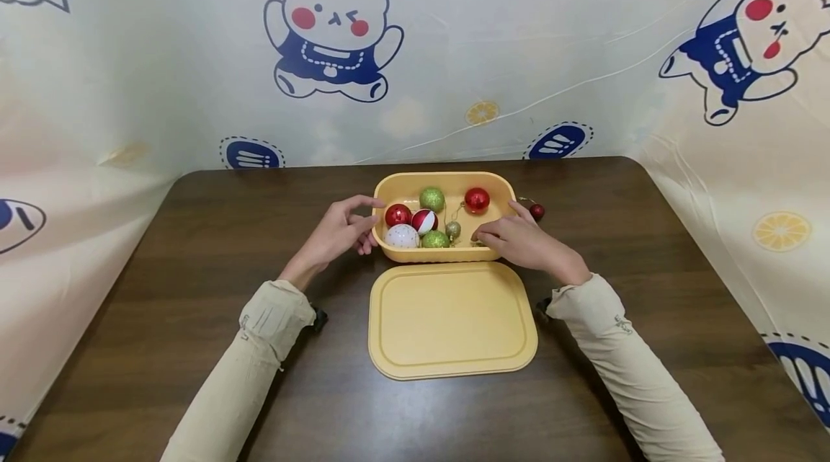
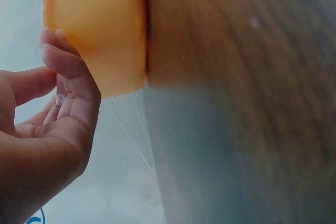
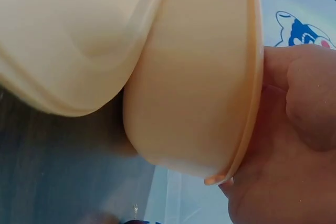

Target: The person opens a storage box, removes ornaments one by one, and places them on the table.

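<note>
A yellow box (image 1: pixel 441 255) stands uncovered on the table, its matching lid (image 1: pixel 454 321) lying flat in front. Inside are a red ball ornament (image 1: pixel 477 200), another red ball (image 1: pixel 398 215), a red-and-white ball (image 1: pixel 424 221), a white ball (image 1: pixel 402 236), green glittery balls (image 1: pixel 431 199) and a small gold ball (image 1: pixel 453 230). At the box's left end, my left hand (image 1: pixel 340 231) touches the rim with loosely bent fingers. My right hand (image 1: pixel 521 240) straddles the right front corner, some fingertips inside and a finger along the outer end. Its inner fingertips are partly hidden.
A small dark red ornament (image 1: pixel 537 212) lies on the brown table (image 1: pixel 194 318), just right of the box. Behind the table hangs a pale cloth (image 1: pixel 454 37) printed with bears and orange slices.
</note>
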The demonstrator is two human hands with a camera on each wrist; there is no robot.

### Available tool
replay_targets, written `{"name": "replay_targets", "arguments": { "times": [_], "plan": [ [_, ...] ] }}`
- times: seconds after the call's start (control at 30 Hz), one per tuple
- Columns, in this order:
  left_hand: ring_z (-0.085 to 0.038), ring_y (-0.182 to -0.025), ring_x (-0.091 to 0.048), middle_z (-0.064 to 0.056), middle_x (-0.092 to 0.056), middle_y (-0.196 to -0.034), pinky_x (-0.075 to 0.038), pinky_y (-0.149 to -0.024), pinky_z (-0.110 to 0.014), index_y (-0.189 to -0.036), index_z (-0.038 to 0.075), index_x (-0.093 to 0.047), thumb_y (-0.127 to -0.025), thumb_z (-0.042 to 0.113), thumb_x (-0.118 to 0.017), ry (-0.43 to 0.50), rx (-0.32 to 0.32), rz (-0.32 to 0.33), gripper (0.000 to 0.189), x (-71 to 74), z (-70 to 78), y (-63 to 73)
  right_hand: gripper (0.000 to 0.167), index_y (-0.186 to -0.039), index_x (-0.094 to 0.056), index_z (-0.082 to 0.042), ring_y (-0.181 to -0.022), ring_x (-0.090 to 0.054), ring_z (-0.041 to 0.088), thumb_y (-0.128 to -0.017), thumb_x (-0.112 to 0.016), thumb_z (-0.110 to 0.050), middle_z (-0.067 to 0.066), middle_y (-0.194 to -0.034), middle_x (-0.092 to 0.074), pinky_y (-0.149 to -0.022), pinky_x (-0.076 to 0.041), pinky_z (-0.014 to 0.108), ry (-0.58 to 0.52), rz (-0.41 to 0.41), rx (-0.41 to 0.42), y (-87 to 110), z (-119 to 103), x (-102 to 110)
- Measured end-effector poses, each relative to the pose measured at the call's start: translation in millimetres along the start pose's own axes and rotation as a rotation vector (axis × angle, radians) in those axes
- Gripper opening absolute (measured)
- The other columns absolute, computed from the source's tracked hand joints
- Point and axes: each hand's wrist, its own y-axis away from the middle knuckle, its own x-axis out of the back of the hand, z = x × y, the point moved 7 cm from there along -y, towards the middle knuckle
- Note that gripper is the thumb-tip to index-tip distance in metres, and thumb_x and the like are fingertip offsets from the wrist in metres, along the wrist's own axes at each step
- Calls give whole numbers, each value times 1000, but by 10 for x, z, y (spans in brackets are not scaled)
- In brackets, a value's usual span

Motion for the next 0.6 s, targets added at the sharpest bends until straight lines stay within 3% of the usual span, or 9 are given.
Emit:
{"name": "replay_targets", "arguments": {
  "times": [0.13, 0.6],
  "plan": [
    [-26, -57, -62, -22, -66, -76, -56, -56, -31, -135, 5, -54, -102, 11, -57, 2, -3, 0, 34, -6, 4, 5, 28, -107, -76, -11, -97, -65, 20, -104, -49, -16, -7, -81, -69, -118, 0, 61, -26, -13, 23, -3, 11, -1],
    [-26, -57, -62, -18, -66, -74, -56, -56, -31, -132, 4, -57, -101, 11, -58, 7, -7, 1, 32, 1, 18, 2, 30, -118, -73, -15, -116, -60, 21, -106, -46, -23, -7, -91, -71, -117, 9, 58, -130, -120, 29, 39, -13, 15]
  ]
}}
